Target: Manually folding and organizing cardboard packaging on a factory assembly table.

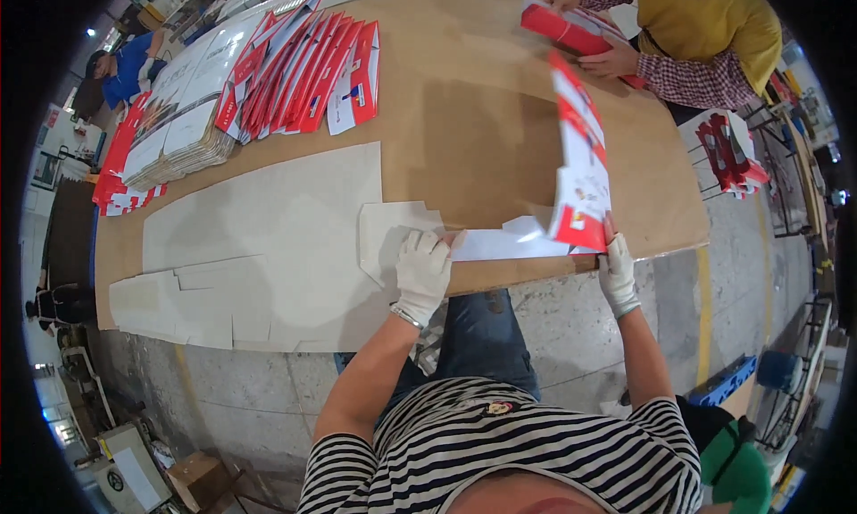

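Note:
Both my hands wear white gloves. My left hand (421,271) presses flat on the white inner face of a die-cut carton blank (500,243) lying at the near edge of the brown table (464,112). My right hand (616,271) grips the blank's red-and-white printed panel (580,157), which stands folded upright from the table. A loose white flat piece (388,230) lies under and left of my left hand.
Large white sheets (268,246) overhang the table's near left edge. Fanned red-and-white blanks (308,72) and stacked blanks (178,125) lie at the far left. Across the table a person in yellow handles a red carton (567,27). More cartons sit on a rack (728,152) at right.

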A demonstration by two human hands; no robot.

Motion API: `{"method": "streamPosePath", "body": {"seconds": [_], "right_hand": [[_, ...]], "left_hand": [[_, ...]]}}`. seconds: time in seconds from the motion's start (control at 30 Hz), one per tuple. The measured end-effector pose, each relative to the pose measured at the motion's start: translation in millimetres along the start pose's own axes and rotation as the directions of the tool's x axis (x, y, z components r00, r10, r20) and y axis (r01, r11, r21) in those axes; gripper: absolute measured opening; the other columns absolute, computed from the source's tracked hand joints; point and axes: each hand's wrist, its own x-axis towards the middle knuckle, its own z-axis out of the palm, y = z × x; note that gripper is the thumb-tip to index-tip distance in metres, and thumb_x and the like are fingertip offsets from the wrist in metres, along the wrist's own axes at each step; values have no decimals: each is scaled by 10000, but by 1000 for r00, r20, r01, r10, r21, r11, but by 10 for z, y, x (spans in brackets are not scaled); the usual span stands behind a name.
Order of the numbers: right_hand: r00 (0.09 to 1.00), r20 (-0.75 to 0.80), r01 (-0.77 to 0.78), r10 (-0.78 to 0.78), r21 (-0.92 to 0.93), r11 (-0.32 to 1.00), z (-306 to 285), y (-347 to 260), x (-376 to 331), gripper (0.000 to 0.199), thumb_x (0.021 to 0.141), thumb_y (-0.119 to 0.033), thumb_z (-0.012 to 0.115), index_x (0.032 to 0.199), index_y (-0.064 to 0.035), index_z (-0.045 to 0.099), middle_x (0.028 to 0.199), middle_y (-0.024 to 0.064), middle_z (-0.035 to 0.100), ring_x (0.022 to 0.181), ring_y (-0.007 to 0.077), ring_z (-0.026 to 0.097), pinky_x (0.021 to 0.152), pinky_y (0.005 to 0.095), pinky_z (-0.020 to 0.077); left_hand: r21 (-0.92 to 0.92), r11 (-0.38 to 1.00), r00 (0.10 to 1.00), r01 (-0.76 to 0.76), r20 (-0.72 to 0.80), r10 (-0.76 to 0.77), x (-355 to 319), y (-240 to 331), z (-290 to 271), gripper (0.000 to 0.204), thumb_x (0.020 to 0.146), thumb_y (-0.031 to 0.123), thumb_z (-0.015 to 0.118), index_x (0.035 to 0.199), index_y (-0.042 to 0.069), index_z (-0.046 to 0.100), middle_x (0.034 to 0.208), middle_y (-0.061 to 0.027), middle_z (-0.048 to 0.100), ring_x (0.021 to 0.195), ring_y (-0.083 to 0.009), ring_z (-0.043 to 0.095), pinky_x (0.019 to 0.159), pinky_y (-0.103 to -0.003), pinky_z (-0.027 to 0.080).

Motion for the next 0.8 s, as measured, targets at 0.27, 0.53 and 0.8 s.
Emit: {"method": "streamPosePath", "body": {"seconds": [0.27,0.53,0.8], "right_hand": [[858,396,409,-327,-141,902,264,-958,331,676,770,-297,723,1397,-166,504,1490,93,452,1404,281,390,1165,578,210],[878,370,385,-304,-170,907,277,-910,198,637,814,-285,687,1415,-186,504,1500,39,457,1411,246,389,1163,589,206],[894,361,343,-267,-166,924,286,-883,76,619,835,-270,668,1420,-184,486,1494,33,459,1400,244,399,1166,582,202]], "left_hand": [[181,971,950,-155,299,96,108,218,-27,865,838,486,663,1480,-4,354,1546,-151,347,1456,-364,248,1170,-578,173],[276,910,842,-309,524,126,-147,80,-751,935,720,408,785,1488,74,369,1494,-124,431,1471,-327,252,1184,-641,80],[81,993,944,-90,323,60,-231,-345,-741,681,789,146,750,1417,109,488,1203,-50,625,1260,-240,526,1148,-566,282]]}}
